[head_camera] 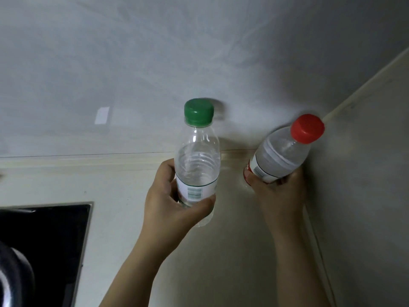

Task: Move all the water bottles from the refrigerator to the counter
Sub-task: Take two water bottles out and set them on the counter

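My left hand [174, 204] grips a clear water bottle with a green cap [197, 156] around its labelled lower half; the bottle stands about upright over the pale counter [124, 218]. My right hand [278, 191] grips a second water bottle with a red cap [281, 154], fogged and tilted to the right, close to the counter's back right corner. Whether either bottle's base touches the counter is hidden by my hands. The refrigerator is out of view.
A black cooktop [44, 240] is set into the counter at the lower left, with a dark rounded object [13, 278] at the frame's left edge. Grey walls [155, 63] rise behind and to the right, meeting in a corner near the red-capped bottle.
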Tool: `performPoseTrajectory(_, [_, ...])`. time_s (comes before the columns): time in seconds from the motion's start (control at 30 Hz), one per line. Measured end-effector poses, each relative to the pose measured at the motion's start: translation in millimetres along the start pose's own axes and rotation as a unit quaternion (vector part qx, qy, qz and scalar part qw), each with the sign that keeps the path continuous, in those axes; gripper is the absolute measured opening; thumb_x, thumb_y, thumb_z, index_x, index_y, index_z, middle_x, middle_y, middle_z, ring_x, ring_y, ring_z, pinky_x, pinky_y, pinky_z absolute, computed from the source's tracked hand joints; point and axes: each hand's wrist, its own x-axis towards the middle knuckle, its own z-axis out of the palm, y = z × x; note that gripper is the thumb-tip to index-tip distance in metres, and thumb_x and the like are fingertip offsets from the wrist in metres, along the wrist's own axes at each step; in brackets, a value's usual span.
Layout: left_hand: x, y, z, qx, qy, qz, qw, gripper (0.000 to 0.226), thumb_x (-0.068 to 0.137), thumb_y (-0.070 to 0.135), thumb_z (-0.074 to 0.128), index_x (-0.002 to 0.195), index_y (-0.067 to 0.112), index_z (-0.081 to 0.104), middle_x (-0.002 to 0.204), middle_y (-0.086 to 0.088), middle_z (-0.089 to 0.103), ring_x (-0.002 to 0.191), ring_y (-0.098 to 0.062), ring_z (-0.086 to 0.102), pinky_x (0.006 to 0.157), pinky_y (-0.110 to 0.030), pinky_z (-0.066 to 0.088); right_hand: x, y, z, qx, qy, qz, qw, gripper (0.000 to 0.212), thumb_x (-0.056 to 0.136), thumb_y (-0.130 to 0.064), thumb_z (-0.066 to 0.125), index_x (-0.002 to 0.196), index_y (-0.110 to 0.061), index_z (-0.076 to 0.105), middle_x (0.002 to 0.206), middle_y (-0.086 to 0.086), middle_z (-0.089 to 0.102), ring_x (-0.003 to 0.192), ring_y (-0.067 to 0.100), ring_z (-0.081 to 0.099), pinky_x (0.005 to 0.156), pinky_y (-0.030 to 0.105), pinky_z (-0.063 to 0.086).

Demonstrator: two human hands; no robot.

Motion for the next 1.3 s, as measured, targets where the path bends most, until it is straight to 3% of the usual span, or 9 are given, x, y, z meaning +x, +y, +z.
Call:
performPoseTrajectory(0.07, [1,-1,1,-0.001,0.003,0.005,1.000,0.064,0.056,0.023,0.083,0.112,0.035,0.054,0.100,0.013,0.069,0.089,-0.011,0.070,0.075,-0.032,0.061,-1,0,0,0.011,-0.001,-0.004,1.000,0.057,0.064,-0.017,0.089,0.113,-0.014,0.060,0.106,-0.004,0.070,0.094,0.010,0.068,0.082,0.029,0.055])
performPoseTrajectory(0.2, [4,-3,6,-0.011,0.027,0.022,0.999,0.064,0.057,0.017,0.086,0.112,0.029,0.057,0.103,0.011,0.070,0.095,-0.011,0.069,0.080,-0.025,0.058,-1,2,0,0.022,-0.027,0.011,0.999,0.057,0.065,-0.020,0.087,0.114,-0.016,0.058,0.107,-0.004,0.070,0.096,0.011,0.068,0.085,0.039,0.056])
performPoseTrajectory(0.33, [10,-2,14,0.009,0.058,0.041,0.997,0.064,0.062,0.013,0.090,0.111,0.035,0.057,0.104,0.018,0.068,0.100,-0.005,0.065,0.084,-0.021,0.052,-10,3,-7,0.046,-0.040,0.051,0.997,0.059,0.067,-0.025,0.087,0.119,-0.024,0.058,0.115,-0.011,0.068,0.105,0.006,0.065,0.092,0.038,0.054])
performPoseTrajectory(0.47, [20,-3,23,-0.007,0.072,0.049,0.996,0.060,0.064,0.014,0.089,0.111,0.032,0.058,0.103,0.016,0.069,0.100,-0.004,0.065,0.082,-0.019,0.052,-27,13,-19,0.044,-0.021,0.092,0.995,0.062,0.073,-0.010,0.081,0.127,-0.019,0.052,0.125,-0.004,0.060,0.114,0.012,0.059,0.100,0.043,0.050])
performPoseTrajectory(0.7, [28,-9,45,0.006,0.046,0.069,0.997,0.060,0.064,0.019,0.090,0.113,0.032,0.057,0.103,0.021,0.068,0.098,0.003,0.064,0.078,-0.011,0.051,-46,23,-32,0.032,-0.012,0.103,0.994,0.059,0.078,0.001,0.075,0.131,-0.008,0.050,0.121,0.002,0.060,0.109,0.017,0.060,0.095,0.040,0.051])
performPoseTrajectory(0.83, [28,-13,56,0.022,0.044,0.090,0.995,0.061,0.067,0.020,0.088,0.118,0.025,0.056,0.107,0.017,0.067,0.100,0.002,0.063,0.077,-0.012,0.051,-45,22,-35,0.039,-0.013,0.101,0.994,0.058,0.079,0.003,0.073,0.131,-0.008,0.050,0.120,0.003,0.061,0.108,0.016,0.061,0.090,0.030,0.050])
performPoseTrajectory(0.97, [28,-12,59,0.034,0.044,0.103,0.993,0.057,0.068,0.021,0.087,0.117,0.024,0.057,0.105,0.017,0.066,0.097,0.002,0.062,0.075,-0.009,0.048,-46,23,-34,0.040,-0.010,0.103,0.994,0.054,0.079,0.005,0.071,0.127,-0.010,0.051,0.118,0.004,0.061,0.106,0.016,0.061,0.090,0.031,0.050])
performPoseTrajectory(1.13, [28,-11,63,0.068,0.031,0.108,0.991,0.054,0.071,0.027,0.083,0.116,0.032,0.053,0.108,0.015,0.065,0.099,-0.004,0.062,0.080,-0.019,0.051,-47,20,-36,0.036,-0.007,0.104,0.994,0.054,0.079,0.004,0.072,0.127,-0.010,0.052,0.120,0.005,0.062,0.107,0.016,0.061,0.092,0.033,0.051])
performPoseTrajectory(1.3, [22,1,60,0.074,0.018,0.098,0.992,0.053,0.073,0.020,0.082,0.106,0.043,0.048,0.097,0.027,0.062,0.092,0.011,0.058,0.072,-0.002,0.043,-48,6,-43,0.025,-0.009,0.093,0.995,0.054,0.079,0.003,0.073,0.128,-0.010,0.054,0.121,0.003,0.063,0.107,0.018,0.062,0.090,0.032,0.051])
